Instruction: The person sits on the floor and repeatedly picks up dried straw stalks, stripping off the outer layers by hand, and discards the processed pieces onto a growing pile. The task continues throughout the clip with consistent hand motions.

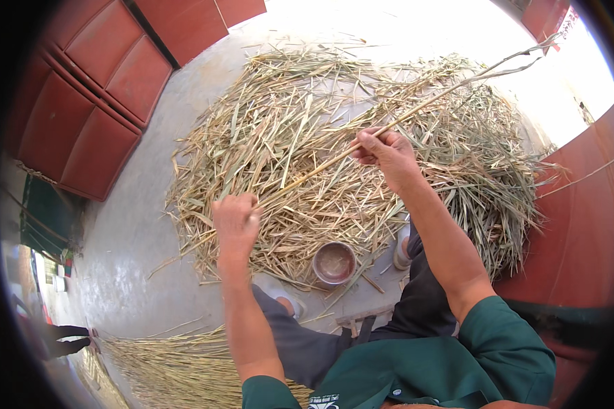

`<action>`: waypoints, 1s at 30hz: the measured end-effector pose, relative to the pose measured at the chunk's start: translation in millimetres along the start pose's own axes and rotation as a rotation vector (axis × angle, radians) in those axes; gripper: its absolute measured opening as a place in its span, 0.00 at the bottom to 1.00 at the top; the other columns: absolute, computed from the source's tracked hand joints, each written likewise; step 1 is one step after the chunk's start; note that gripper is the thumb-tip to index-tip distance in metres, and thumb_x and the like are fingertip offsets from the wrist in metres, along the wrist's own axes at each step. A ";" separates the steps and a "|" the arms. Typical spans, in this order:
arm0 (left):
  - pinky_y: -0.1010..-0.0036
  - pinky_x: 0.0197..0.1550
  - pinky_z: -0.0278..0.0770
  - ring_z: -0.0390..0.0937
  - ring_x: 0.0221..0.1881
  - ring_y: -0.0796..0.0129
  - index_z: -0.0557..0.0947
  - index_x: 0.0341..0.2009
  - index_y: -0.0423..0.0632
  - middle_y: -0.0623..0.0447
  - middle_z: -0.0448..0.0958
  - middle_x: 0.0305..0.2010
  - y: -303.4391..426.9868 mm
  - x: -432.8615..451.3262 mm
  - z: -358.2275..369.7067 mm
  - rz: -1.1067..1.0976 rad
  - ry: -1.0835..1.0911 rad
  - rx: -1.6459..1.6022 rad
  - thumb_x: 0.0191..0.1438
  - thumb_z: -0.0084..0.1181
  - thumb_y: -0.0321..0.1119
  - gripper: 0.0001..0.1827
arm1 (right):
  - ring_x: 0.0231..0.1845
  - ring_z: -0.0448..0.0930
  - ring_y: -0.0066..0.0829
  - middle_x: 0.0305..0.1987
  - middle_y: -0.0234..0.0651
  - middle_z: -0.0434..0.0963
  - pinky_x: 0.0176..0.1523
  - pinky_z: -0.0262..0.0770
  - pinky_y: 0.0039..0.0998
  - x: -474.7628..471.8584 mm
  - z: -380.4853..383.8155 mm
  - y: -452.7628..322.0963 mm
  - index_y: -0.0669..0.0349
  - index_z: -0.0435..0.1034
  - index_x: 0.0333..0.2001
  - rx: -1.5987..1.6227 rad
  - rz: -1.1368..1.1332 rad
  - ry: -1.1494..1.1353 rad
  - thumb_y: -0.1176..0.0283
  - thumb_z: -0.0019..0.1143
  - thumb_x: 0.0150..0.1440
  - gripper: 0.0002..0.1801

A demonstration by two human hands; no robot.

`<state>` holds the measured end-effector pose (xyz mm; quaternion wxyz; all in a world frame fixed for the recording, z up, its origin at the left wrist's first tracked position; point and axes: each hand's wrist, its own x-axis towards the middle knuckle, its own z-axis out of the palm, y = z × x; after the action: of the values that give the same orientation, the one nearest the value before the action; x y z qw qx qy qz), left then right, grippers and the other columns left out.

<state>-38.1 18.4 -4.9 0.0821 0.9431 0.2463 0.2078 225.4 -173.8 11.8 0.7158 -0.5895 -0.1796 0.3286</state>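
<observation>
A long, thin plant stalk slants across the view, from the lower left up to dry leaves at its upper right end. My right hand grips it near the middle between thumb and fingers. Further down, my left hand is closed around the stalk; it is slightly blurred. Beneath both hands spreads a wide heap of dry leaves and husks. A small round metal container stands between my feet, at the heap's near edge.
A bundle of thin stalks lies at the lower left on the concrete floor. Red padded seats stand at the upper left, with a red panel on the right. At the far left, another person's dark-clothed legs are partly visible.
</observation>
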 end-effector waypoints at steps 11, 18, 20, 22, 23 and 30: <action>0.66 0.35 0.65 0.76 0.26 0.59 0.86 0.29 0.47 0.52 0.81 0.25 34.3 14.1 0.8 0.049 0.005 -0.317 0.52 0.65 0.37 0.08 | 0.39 0.84 0.26 0.39 0.36 0.82 0.43 0.81 0.26 -7.2 23.3 26.3 0.63 0.74 0.46 -0.023 0.114 -0.172 0.64 0.61 0.63 0.14; 0.73 0.31 0.73 0.78 0.26 0.67 0.86 0.34 0.41 0.49 0.83 0.28 64.7 19.1 24.7 -0.046 0.021 -0.562 0.51 0.68 0.29 0.06 | 0.42 0.84 0.23 0.41 0.35 0.83 0.43 0.82 0.24 -24.7 47.9 41.1 0.60 0.76 0.44 0.140 0.193 -0.296 0.68 0.61 0.62 0.09; 0.76 0.31 0.73 0.78 0.26 0.70 0.86 0.34 0.42 0.50 0.83 0.28 64.1 16.2 30.0 -0.063 0.066 -0.582 0.52 0.68 0.28 0.06 | 0.42 0.84 0.23 0.41 0.36 0.83 0.43 0.82 0.24 -23.8 50.3 41.1 0.61 0.76 0.45 0.159 0.173 -0.306 0.69 0.62 0.62 0.09; 0.76 0.31 0.73 0.78 0.26 0.70 0.86 0.35 0.42 0.51 0.83 0.29 64.5 14.0 33.9 -0.200 0.066 -0.783 0.52 0.69 0.29 0.07 | 0.42 0.84 0.24 0.43 0.37 0.84 0.43 0.82 0.23 -22.1 48.7 43.0 0.61 0.76 0.45 0.149 0.150 -0.303 0.69 0.61 0.62 0.09; 0.76 0.31 0.74 0.78 0.26 0.70 0.86 0.36 0.42 0.52 0.83 0.29 65.0 13.3 34.9 -0.269 0.066 -0.882 0.52 0.69 0.30 0.08 | 0.42 0.84 0.24 0.43 0.37 0.84 0.43 0.83 0.24 -20.7 46.6 46.3 0.61 0.76 0.45 0.151 0.175 -0.285 0.69 0.61 0.63 0.09; 0.64 0.54 0.68 0.79 0.44 0.55 0.86 0.38 0.44 0.49 0.84 0.35 42.0 20.5 10.9 -0.158 0.215 -0.489 0.44 0.74 0.44 0.21 | 0.41 0.85 0.27 0.42 0.38 0.83 0.42 0.84 0.25 -15.8 35.5 40.7 0.63 0.74 0.45 0.139 0.196 -0.188 0.70 0.58 0.64 0.09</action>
<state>1.0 -8.3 3.2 0.2967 0.8456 0.2687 0.3532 180.6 -155.2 -16.7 0.6993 -0.5198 -0.1645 0.4623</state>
